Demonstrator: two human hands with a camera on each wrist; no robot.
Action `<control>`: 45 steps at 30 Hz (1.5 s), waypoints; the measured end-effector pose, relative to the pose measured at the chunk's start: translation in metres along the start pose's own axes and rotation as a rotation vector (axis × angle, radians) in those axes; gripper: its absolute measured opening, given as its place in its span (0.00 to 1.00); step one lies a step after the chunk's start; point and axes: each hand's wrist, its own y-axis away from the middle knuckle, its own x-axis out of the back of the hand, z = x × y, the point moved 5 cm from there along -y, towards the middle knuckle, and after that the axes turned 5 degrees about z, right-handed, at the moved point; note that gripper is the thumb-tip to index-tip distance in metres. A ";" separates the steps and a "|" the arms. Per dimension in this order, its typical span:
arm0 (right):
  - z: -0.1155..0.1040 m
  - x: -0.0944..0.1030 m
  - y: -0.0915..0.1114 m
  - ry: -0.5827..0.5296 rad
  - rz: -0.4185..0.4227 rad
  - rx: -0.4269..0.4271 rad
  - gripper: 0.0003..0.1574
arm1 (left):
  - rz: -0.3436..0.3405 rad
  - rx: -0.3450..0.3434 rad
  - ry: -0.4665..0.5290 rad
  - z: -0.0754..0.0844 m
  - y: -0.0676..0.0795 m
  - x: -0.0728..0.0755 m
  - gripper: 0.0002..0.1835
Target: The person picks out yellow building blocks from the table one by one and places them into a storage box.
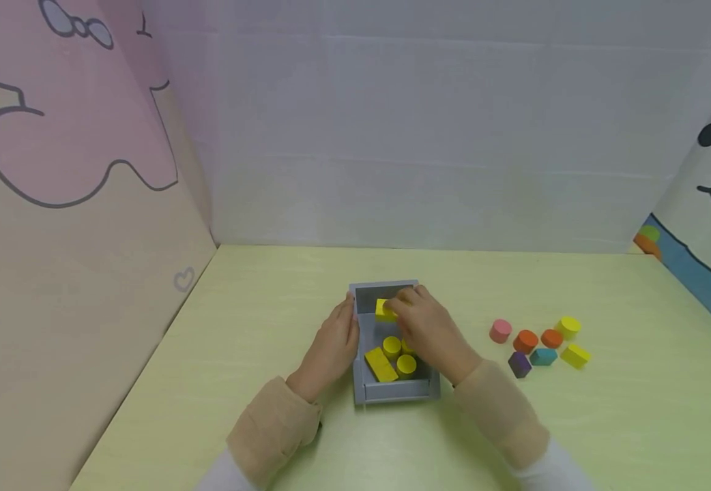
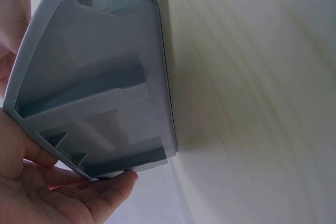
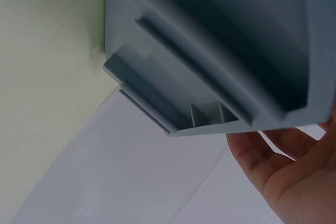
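A: State the position of the yellow block (image 1: 382, 311) relative to the hands.
B: The yellow block is at the far end of the grey bin (image 1: 397, 391), inside the outline of its rim. The right hand (image 1: 427, 329) reaches over the bin's right wall and pinches the block at its fingertips. The left hand (image 1: 329, 344) grips the bin's left wall, its fingers along the outer face. The hands are apart, one at each side of the bin.

A: Which details are obscured?
B: The right-hand part of the block is covered by fingers. Whether its underside touches the bin floor cannot be told. A yellow piece (image 1: 408, 346) in the near half of the bin is partly hidden beneath the right hand. Both wrist views show mainly the bin's outer walls; the block does not appear in them.

A: Describe the block's appearance.
B: Bright yellow, flat-faced, with straight edges. A longer yellow bar (image 1: 381, 365) and two yellow cylinders (image 1: 399, 356) lie in the bin's near half. To the right of the bin, coloured pieces (image 1: 526, 341) are grouped on the bench (image 1: 257, 293).
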 end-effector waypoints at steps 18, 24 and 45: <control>0.005 -0.027 0.002 0.074 -0.166 -0.045 0.15 | -0.018 0.013 0.002 0.000 0.000 0.000 0.27; 0.004 -0.031 0.002 0.129 -0.167 -0.031 0.12 | -0.026 0.014 0.003 0.000 0.000 -0.001 0.27; 0.001 -0.039 0.003 0.262 -0.280 -0.019 0.15 | -0.017 0.012 0.001 -0.001 0.001 0.000 0.27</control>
